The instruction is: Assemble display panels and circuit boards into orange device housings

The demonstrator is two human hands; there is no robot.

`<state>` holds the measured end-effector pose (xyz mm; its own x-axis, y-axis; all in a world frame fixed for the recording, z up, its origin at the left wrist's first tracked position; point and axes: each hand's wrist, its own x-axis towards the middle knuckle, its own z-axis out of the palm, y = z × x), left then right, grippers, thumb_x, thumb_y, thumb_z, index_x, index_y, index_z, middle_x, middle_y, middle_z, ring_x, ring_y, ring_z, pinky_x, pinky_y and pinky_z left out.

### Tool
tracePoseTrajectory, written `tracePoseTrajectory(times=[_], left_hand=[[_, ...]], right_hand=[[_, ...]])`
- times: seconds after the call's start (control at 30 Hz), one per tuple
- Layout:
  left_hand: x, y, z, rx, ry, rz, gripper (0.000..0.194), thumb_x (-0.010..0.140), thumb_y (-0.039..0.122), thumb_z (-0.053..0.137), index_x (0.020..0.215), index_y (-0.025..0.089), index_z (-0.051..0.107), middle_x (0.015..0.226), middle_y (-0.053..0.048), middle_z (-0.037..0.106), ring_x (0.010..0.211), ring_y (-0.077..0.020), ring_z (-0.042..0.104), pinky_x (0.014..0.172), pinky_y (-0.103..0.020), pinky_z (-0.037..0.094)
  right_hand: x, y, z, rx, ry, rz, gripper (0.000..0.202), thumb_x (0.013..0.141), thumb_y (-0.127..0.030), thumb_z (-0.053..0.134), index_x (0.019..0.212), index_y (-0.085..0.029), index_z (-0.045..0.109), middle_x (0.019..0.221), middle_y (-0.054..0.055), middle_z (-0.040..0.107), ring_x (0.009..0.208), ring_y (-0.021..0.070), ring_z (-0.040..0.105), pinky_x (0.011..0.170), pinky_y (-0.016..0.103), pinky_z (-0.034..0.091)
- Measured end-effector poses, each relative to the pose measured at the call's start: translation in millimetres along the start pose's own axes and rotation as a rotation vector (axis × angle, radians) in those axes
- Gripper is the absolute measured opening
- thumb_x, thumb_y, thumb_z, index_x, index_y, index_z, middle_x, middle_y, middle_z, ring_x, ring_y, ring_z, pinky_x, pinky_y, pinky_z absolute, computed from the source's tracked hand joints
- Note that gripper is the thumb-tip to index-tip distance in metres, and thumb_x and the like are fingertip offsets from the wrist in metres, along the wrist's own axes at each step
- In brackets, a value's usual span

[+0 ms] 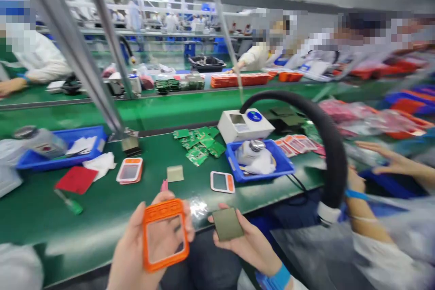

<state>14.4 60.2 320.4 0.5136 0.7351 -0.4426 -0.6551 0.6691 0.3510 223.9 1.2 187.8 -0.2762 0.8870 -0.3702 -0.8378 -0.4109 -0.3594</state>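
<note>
My left hand [127, 251] is closed around an orange plastic frame [148, 240], held up with its open window facing me; fingers show through it. A pink tip [164, 185] sticks up behind these fingers, and I cannot make out what it is. In my right hand [256, 242] is a thin square grey-green display panel [228, 224], gripped by its edges. Just beyond my hands, a similar pale panel [175, 173] lies flat on the green bench [136, 201]. A white-and-orange cased device [222, 182] rests behind my right hand.
Several green circuit boards [200, 142] lie beside a white box [244, 127]. A blue tray [234, 168] holds a bottle. A black flexible hose [331, 145] arches over the right side. Stacked orange-and-white housings [130, 170] and a red sheet [76, 180] lie left. A co-worker's hands [387, 156] are at right.
</note>
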Motion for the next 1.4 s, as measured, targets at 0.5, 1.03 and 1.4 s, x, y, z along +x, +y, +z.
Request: tracePoseTrajectory(times=[0.5,1.03,1.4], left_hand=[[65,-107,-13.1,0.281,-0.001,-0.328,0.023,0.085,0.036,0.053,0.089,0.017,0.064,0.084,-0.009,0.071,0.069,-0.0197,0.063,0.066,-0.031,0.05],[80,-245,-38.3,0.471,0.333,-0.774,0.032,0.093,0.047,0.037,0.085,0.019,0.051,0.062,-0.003,0.065,0.048,-0.013,0.054,0.053,-0.025,0.038],[87,-249,-58.0,0.46,0.351,-0.755,0.034,0.09,0.051,0.039,0.086,0.019,0.052,0.066,-0.005,0.067,0.049,-0.0141,0.056,0.052,-0.025,0.039]], right_hand=[[-106,-64,-144,0.285,0.475,-0.559,0.025,0.097,-0.017,0.042,0.103,-0.017,0.066,0.104,0.007,0.073,0.105,0.0121,0.066,0.093,0.03,0.052],[-127,-56,-150,0.27,0.515,-0.589,0.024,0.088,-0.031,0.061,0.103,-0.013,0.066,0.105,0.013,0.073,0.103,0.0246,0.068,0.104,0.05,0.045],[-116,-57,-160,0.39,0.492,-0.511,0.032,0.099,-0.034,0.042,0.104,-0.011,0.064,0.108,0.011,0.071,0.102,0.0183,0.067,0.096,0.041,0.052]])
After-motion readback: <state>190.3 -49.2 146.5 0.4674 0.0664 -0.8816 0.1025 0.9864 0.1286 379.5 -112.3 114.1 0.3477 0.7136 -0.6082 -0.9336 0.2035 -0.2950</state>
